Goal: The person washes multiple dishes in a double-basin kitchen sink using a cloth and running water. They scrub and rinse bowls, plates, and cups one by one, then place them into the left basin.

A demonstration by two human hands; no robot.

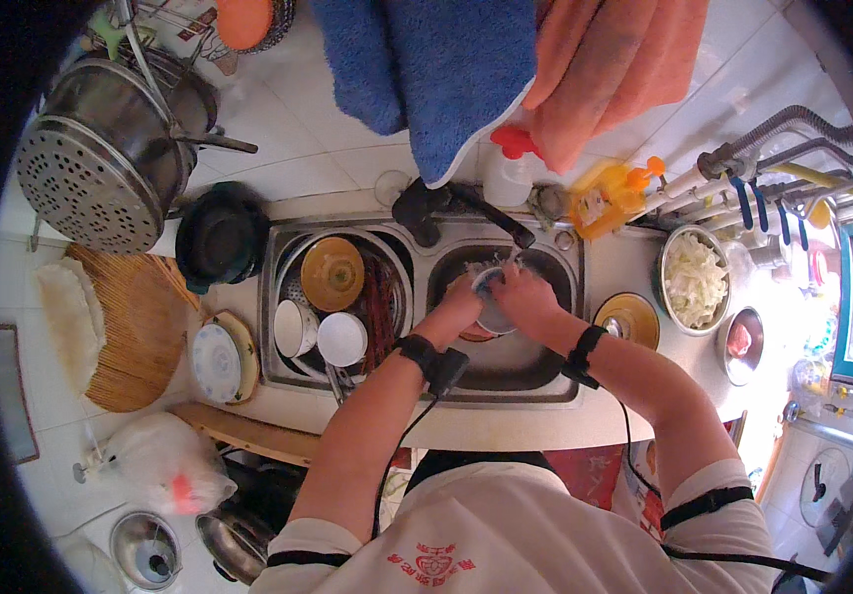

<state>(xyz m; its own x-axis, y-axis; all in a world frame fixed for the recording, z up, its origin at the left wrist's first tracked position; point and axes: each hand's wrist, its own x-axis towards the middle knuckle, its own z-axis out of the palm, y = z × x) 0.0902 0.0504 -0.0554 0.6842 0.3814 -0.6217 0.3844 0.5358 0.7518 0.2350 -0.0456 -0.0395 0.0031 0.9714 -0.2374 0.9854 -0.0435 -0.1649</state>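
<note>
In the right basin of a stainless steel double sink (523, 367), my left hand (458, 306) grips the side of a pale bowl (493, 315). Across its rim from the right reaches my right hand (524, 295), fingers bent over the edge and partly inside. Whether that hand also holds a cloth is hidden. A black faucet (497, 217) points down just above my hands, and water splashes around the bowl's far edge. Beneath the bowl shows part of a reddish-brown dish (477, 333), mostly covered.
The left basin holds a metal colander (287, 286) with a brown bowl (332, 273), white cups (342, 339) and chopsticks (378, 312). Plates (216, 362) stand left. Rightward are a yellow bowl (638, 315), cut cabbage (694, 281) and a meat bowl (742, 343). Towels (463, 67) hang above.
</note>
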